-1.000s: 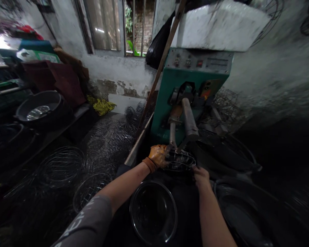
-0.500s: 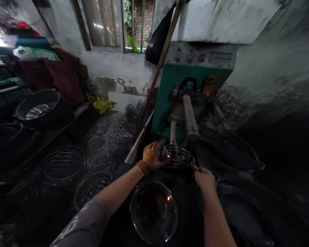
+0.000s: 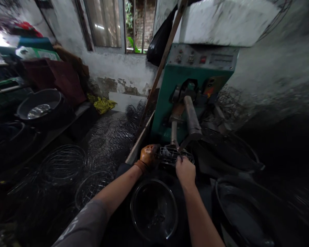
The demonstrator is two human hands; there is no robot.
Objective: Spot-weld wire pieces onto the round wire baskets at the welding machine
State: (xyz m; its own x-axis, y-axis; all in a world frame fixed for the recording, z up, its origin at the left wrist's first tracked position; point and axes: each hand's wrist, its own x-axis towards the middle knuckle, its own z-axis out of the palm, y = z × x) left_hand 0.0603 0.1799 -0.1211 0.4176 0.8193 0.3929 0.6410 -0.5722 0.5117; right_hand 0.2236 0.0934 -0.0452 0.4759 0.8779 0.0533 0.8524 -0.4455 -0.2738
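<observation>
A wire basket-like frame [image 3: 170, 158] of thin metal rods is at the electrodes of a green spot welding machine [image 3: 159, 113]. My left hand [image 3: 148, 156], in an orange-brown glove, is closed at the frame's left end, its fingertips partly hidden. My bare right hand [image 3: 185, 169] is closed in front of the frame's right part; what its fingers pinch is too small and dark to name. The machine's lower arm [image 3: 174, 132] and thick upper arm [image 3: 192, 116] reach down to the frame. Below my hands stands a round shiny bowl [image 3: 132, 209] with small dark pieces inside.
Round wire grids [image 3: 63, 163] and tangled wire pieces [image 3: 110, 133] lie on the left. Dark pans [image 3: 217, 192] stand at right. A wooden board edge [image 3: 141, 137] runs beside the machine, and a metal bar [image 3: 162, 61] leans there. Further left is a black basin [image 3: 60, 97].
My right hand has moved left and slightly up, from the frame's right end to its front. The orange glow at the frame is gone. My left hand has shifted slightly left.
</observation>
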